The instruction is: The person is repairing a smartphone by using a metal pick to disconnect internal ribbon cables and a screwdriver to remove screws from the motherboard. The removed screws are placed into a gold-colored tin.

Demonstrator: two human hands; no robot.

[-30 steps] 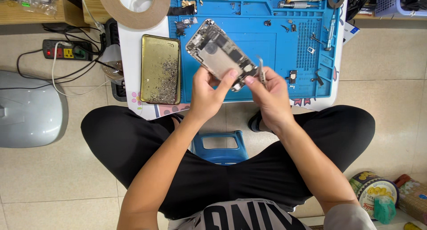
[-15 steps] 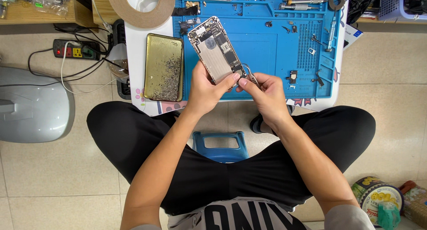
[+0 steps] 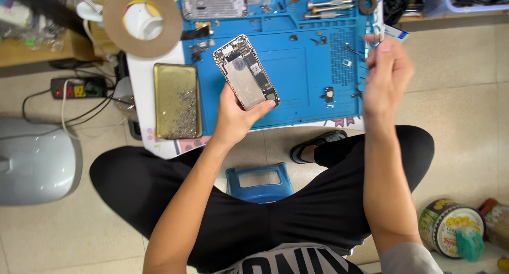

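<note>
One view only, head camera looking down. Left hand (image 3: 233, 120) is gripping the opened phone (image 3: 246, 72), fingers clamped along its lower edges, thumb on one side, fingertips (image 3: 269, 105) on the other. Phone is sitting tilted above the blue work mat (image 3: 297, 72), insides facing up, lower end in the palm.

Right hand (image 3: 387, 75) is blurring over the mat's right edge, near the small loose parts (image 3: 330, 94) there. Fingers are curled together; something thin and metallic seems to be poking up from them, too blurred to confirm, so I cannot tell whether they are clamping anything.

Change from half a second ago: both hands were meeting at the phone's lower end, right hand working a thin tool against it. Now the right hand is swinging away to the right and is well apart from the phone. Left hand is keeping its grip; the phone is staying at about the same tilt.

Around it: gold tray (image 3: 177, 100) with a scatter of screws is lying just left of the mat, tape roll (image 3: 142, 22) above it, screwdrivers (image 3: 331, 6) lined along the mat's top. Blue stool (image 3: 260, 183) is showing between the crossed legs. Round tin (image 3: 448, 226) is sitting on the floor, lower right.
</note>
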